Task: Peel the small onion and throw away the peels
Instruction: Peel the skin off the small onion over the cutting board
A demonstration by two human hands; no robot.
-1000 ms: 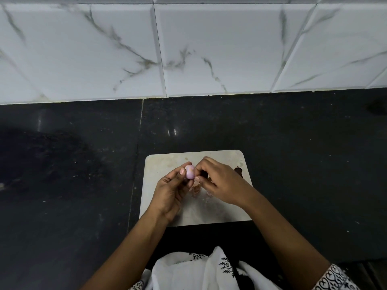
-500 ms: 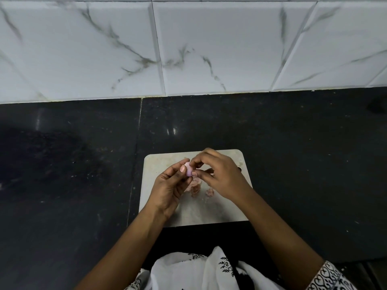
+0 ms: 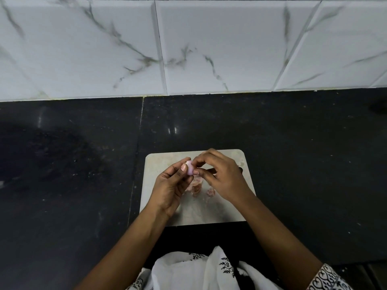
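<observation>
The small onion (image 3: 190,168), pale pink and mostly bare, is up off the cutting board (image 3: 230,212), pinched between the thumb and fingertips of the left hand (image 3: 169,189) so its free side faces the right hand (image 3: 225,177). That right hand nips at the onion's side with thumb and curled forefinger, apparently working a last scrap of skin loose. Both hands hover right above the board, which looks deliberate: the pinkish peels (image 3: 196,186) lie gathered beneath them, ready for binning.

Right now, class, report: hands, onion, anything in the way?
Left hand grips small onion. Right hand pinches at it. Peels lie on board beneath; nothing blocking.
</observation>
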